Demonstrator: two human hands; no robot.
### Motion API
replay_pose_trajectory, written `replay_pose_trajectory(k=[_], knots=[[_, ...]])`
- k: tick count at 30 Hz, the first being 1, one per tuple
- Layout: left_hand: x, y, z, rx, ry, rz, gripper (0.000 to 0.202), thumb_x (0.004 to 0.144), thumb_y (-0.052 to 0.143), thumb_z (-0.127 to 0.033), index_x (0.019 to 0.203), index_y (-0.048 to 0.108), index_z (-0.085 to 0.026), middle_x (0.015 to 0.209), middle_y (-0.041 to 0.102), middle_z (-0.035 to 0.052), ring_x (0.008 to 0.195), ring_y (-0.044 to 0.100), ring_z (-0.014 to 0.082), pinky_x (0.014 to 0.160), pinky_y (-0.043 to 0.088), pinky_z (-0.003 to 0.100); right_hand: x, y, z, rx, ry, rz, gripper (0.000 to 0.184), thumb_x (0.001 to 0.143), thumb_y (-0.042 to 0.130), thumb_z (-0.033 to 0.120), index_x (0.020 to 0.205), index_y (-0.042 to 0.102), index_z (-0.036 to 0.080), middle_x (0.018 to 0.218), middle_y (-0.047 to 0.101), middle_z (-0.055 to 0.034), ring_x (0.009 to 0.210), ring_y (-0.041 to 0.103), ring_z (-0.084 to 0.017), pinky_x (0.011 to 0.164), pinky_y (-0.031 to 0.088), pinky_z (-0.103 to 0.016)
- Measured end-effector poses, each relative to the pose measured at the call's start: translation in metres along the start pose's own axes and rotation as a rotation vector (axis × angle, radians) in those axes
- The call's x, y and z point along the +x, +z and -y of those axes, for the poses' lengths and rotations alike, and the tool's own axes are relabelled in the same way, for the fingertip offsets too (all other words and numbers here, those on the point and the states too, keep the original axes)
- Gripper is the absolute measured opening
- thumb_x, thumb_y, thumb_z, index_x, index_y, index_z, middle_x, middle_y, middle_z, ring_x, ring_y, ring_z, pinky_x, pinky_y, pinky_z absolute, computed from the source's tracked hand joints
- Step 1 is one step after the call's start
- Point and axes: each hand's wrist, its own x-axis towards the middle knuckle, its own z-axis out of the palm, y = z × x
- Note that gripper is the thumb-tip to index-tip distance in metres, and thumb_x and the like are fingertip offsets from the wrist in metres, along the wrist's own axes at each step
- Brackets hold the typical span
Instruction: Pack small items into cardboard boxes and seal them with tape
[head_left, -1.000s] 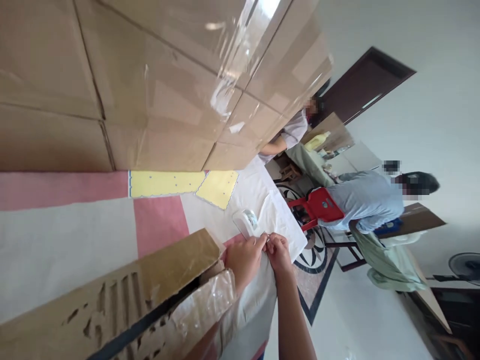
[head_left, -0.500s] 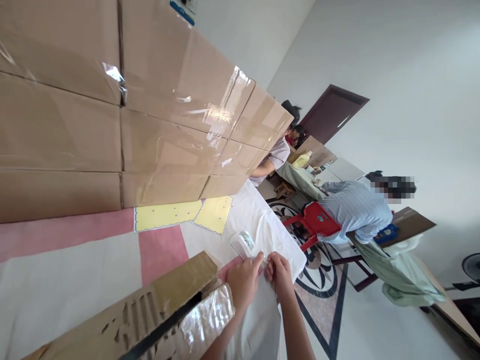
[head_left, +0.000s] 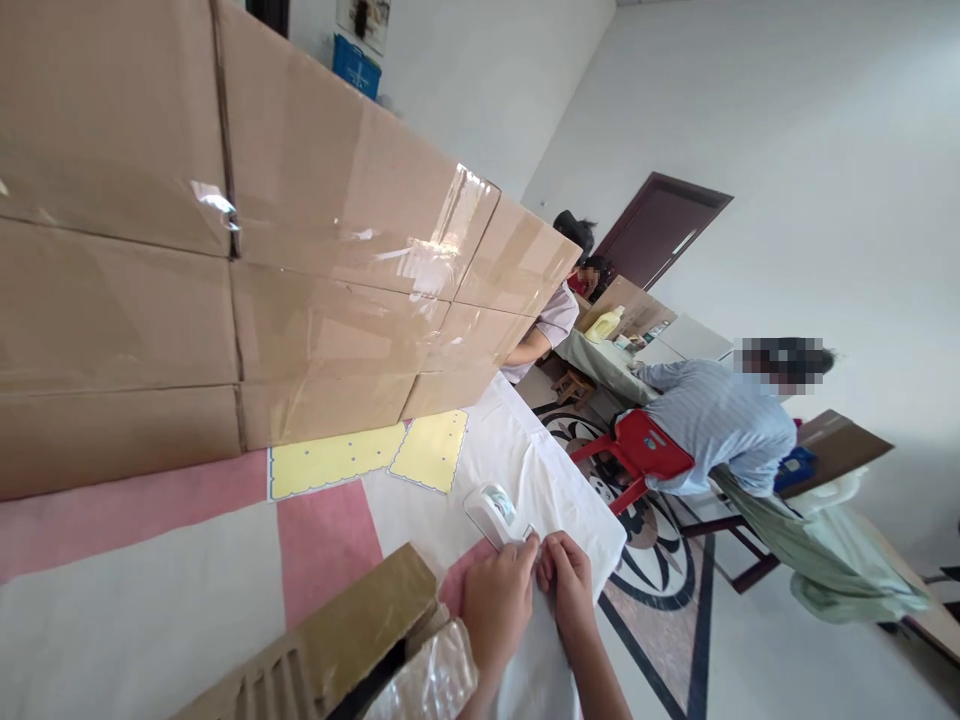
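Note:
A white tape dispenser (head_left: 491, 512) with a roll in it stands on the cloth-covered table. My left hand (head_left: 495, 598) is closed at its near end, fingers hiding part of it. Just right of that, my right hand (head_left: 568, 585) makes a pinch close to the dispenser's tip. Whatever lies between those fingertips is too small to make out. Beyond the dispenser lie two yellow scalloped-edge paper pieces (head_left: 429, 452), one overlapping the other. An open cardboard box (head_left: 360, 630) with torn flaps sits left of my left forearm.
Taped cardboard boxes (head_left: 337, 330) form a wall along the table's far left side. The table edge drops off to the right. A person in a striped shirt (head_left: 712, 425) sits on a red chair (head_left: 652, 450) at another table; other people sit behind the boxes.
The view has tilted up a little, so boxes and table appear lower. My hands stay together by the tape dispenser, with only slight finger movement.

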Motion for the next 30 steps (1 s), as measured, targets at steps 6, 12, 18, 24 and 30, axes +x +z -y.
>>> replay_pose_trajectory(k=[6, 12, 18, 24, 30], knots=[[0.0, 0.002, 0.002, -0.095, -0.023, -0.01, 0.052, 0.098, 0.043, -0.013, 0.145, 0.051, -0.033, 0.109, 0.074, 0.0001, 0.094, 0.07, 0.0192, 0.077, 0.051, 0.031, 0.0, -0.002, -0.004, -0.011, 0.02, 0.002, 0.042, 0.091, 0.066, 0.055, 0.074, 0.054, 0.019, 0.049, 0.042, 0.0071, 0.042, 0.035, -0.008, 0.045, 0.028, -0.023], [0.0, 0.003, 0.004, -0.098, -0.043, -0.002, 0.053, 0.097, 0.044, -0.013, 0.144, 0.053, -0.035, 0.11, 0.074, 0.0009, 0.095, 0.069, 0.0208, 0.08, 0.051, 0.031, 0.0, 0.0, -0.001, -0.047, 0.024, 0.006, 0.043, 0.092, 0.064, 0.057, 0.075, 0.055, 0.019, 0.048, 0.044, 0.0064, 0.041, 0.035, -0.008, 0.047, 0.026, -0.024], [0.004, 0.005, 0.009, 0.002, -0.035, 0.026, 0.053, 0.096, 0.041, -0.011, 0.141, 0.057, -0.035, 0.108, 0.074, 0.0023, 0.096, 0.069, 0.0219, 0.083, 0.053, 0.033, 0.0, 0.004, 0.006, -0.079, 0.014, -0.001, 0.046, 0.091, 0.062, 0.061, 0.074, 0.055, 0.019, 0.048, 0.044, 0.0058, 0.042, 0.037, -0.009, 0.048, 0.027, -0.024], [0.007, 0.004, 0.008, 0.119, -0.088, 0.123, 0.053, 0.095, 0.043, -0.011, 0.14, 0.059, -0.032, 0.114, 0.075, 0.0038, 0.103, 0.07, 0.0226, 0.09, 0.055, 0.033, -0.001, 0.004, 0.005, -0.047, -0.001, 0.017, 0.046, 0.091, 0.058, 0.062, 0.077, 0.056, 0.019, 0.048, 0.044, 0.006, 0.044, 0.039, -0.011, 0.049, 0.029, -0.025], [0.006, 0.021, 0.019, 0.186, -0.042, 0.071, 0.055, 0.094, 0.041, -0.01, 0.141, 0.059, -0.032, 0.123, 0.073, 0.0025, 0.11, 0.069, 0.0203, 0.097, 0.054, 0.03, -0.002, 0.006, 0.01, -0.092, -0.03, 0.06, 0.05, 0.092, 0.052, 0.066, 0.072, 0.051, 0.02, 0.048, 0.041, 0.0064, 0.044, 0.037, -0.011, 0.049, 0.028, -0.025]])
